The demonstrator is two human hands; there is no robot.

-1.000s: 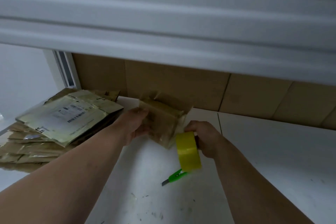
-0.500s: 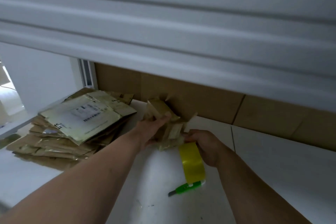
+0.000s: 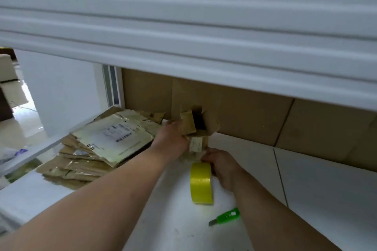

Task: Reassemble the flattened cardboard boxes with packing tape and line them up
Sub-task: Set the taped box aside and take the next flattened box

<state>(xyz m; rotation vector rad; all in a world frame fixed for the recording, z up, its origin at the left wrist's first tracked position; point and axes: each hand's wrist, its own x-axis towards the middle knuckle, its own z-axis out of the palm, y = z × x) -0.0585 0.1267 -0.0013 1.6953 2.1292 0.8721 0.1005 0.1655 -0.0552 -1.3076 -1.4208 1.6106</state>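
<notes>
Centre frame: I am gripping one box (image 3: pixel 199 128) with my left hand (image 3: pixel 173 138), its flaps untaped; right hand (image 3: pixel 219 162) is holding the tape (image 3: pixel 201 182); stack (image 3: pixel 98 149) at left is awaiting assembly.

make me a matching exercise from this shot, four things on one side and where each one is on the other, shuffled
Things:
1. small cardboard box
2. yellow tape roll
3. green utility knife
4. pile of flattened boxes

Places:
A. lying on the white table near the right forearm
B. stacked at the left of the table
C. held by the left hand, flaps open
D. in the right hand, just below the small box

Pairs: 1-C, 2-D, 3-A, 4-B
</notes>
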